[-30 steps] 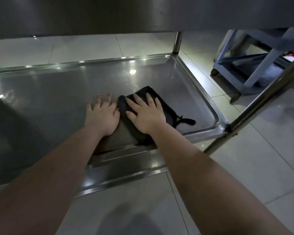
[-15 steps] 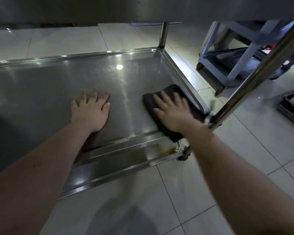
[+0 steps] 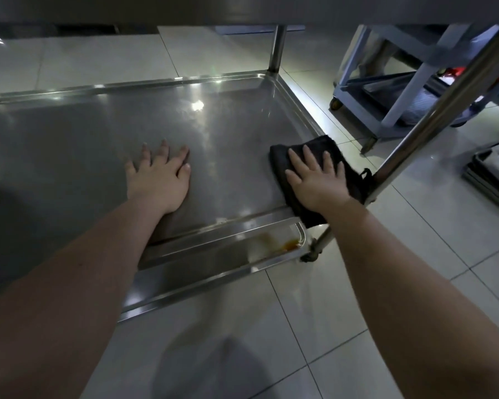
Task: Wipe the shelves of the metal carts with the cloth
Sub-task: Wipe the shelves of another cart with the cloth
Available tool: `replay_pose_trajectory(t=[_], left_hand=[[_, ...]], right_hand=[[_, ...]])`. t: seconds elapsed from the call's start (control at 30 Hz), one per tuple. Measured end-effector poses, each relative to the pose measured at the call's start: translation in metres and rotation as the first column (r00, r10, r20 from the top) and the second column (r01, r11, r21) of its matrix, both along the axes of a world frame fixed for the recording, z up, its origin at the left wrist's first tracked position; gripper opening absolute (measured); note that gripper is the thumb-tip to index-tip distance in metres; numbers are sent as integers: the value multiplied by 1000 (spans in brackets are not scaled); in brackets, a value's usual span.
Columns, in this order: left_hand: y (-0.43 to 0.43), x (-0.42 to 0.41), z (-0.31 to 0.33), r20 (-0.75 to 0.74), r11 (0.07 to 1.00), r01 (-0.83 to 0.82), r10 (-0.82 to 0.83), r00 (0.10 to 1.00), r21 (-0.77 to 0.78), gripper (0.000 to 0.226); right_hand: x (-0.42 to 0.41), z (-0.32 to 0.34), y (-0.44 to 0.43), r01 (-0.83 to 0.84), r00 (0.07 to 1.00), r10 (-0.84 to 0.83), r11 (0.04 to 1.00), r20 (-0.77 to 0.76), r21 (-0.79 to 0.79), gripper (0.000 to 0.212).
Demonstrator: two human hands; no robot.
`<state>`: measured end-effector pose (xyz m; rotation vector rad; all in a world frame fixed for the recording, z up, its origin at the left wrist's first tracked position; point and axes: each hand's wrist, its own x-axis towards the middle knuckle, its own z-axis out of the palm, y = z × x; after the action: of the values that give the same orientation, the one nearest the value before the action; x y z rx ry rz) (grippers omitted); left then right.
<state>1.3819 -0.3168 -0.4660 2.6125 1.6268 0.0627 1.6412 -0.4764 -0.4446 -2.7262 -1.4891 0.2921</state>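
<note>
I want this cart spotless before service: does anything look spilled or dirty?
Yes. An orange-brown smear lies in the metal channel along the front of the shelf, near the right corner, close to the black cloth under the right hand. It looks like an unwiped spill.

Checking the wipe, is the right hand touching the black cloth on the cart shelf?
Touching. The head view shows the right hand flat on the black cloth, fingers spread across it, no gap.
</note>
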Motion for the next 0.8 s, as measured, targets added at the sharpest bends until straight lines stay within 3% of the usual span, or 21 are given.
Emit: replay_pose_trajectory(t=[0.2, 0.37, 0.47, 0.57, 0.63, 0.8], left_hand=[[0, -4, 5, 23, 999, 12, -11, 1000, -43, 50], [27, -39, 13, 2, 970, 155, -158, 988, -187, 50], [39, -87, 7, -40, 991, 60, -65, 997, -120, 53], [39, -99, 1, -12, 997, 64, -65, 998, -45, 54], [41, -94, 1, -5, 997, 60, -60, 998, -38, 54], [39, -90, -2, -7, 998, 55, -55, 998, 4, 53]], right_hand=[[-139, -9, 40, -265, 963, 267, 962, -20, 68, 57], [-133, -6, 42, -264, 963, 266, 964, -34, 42, 56], [-137, -9, 43, -267, 963, 269, 962, -34, 51, 56], [-114, -11, 48, -308, 950, 310, 949, -29, 71, 57], [-71, -7, 54, -254, 967, 255, 965, -6, 61, 57], [26, -1, 61, 75, 997, -75, 997, -9, -6, 56]])
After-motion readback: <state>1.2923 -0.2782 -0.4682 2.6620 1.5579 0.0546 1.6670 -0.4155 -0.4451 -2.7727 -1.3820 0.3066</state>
